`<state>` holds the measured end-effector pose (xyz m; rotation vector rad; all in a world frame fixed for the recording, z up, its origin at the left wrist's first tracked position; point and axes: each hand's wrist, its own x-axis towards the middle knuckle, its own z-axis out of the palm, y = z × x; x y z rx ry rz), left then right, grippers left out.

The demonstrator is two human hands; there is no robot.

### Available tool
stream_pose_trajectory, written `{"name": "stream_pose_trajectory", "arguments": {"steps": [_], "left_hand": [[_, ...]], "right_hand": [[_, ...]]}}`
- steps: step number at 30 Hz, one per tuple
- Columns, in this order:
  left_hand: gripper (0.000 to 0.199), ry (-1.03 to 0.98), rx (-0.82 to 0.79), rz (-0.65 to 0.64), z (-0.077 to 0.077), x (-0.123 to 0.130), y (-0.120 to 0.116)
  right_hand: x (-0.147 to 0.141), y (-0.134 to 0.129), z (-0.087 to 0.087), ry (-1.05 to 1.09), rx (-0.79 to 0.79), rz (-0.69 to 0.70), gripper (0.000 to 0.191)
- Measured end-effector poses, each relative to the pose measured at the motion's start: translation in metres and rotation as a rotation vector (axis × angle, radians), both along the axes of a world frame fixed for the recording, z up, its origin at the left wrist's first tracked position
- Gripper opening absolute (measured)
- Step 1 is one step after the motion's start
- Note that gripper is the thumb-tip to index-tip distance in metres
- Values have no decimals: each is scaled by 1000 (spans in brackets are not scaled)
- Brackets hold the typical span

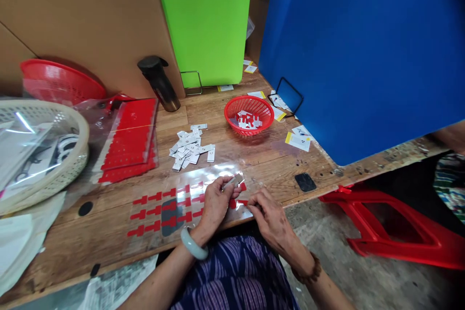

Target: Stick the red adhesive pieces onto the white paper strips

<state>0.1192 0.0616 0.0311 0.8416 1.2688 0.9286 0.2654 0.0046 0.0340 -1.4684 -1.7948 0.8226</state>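
The left hand [217,202] is gripping flat grey rectangular strips [236,180] while the right hand [269,214] is pinching a thin red tab [242,202], seemingly peeling it, needing a clean lift.

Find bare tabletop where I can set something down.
Bare wood shows between the bottle and the red basket, and between that basket and the black square. Crowded: left, by the white basket and red sheets; near edge, left hand and right hand at the clear sheet.
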Motion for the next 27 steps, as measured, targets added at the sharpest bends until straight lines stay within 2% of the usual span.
{"name": "stream_pose_trajectory", "arguments": {"steps": [4,9,13,17,22,27], "left_hand": [[21,-13,-11,-18,2,0,0],[23,-106,-82,-6,2,0,2],[22,-198,-196,-30,7,-5,5],[26,-304,-342,-89,22,-19,1],[32,-311,-428,-122,44,-38,-13],[44,-284,-493,-131,55,-49,-23]], "right_hand": [[2,-4,2,32,-20,36,14],[6,-5,19,117,6,30,13],[9,-1,26,203,-78,-114,5],[6,9,23,296,-180,-223,12],[-6,22,26,333,-170,-85,7],[-21,26,31,320,-197,61,7]]}}
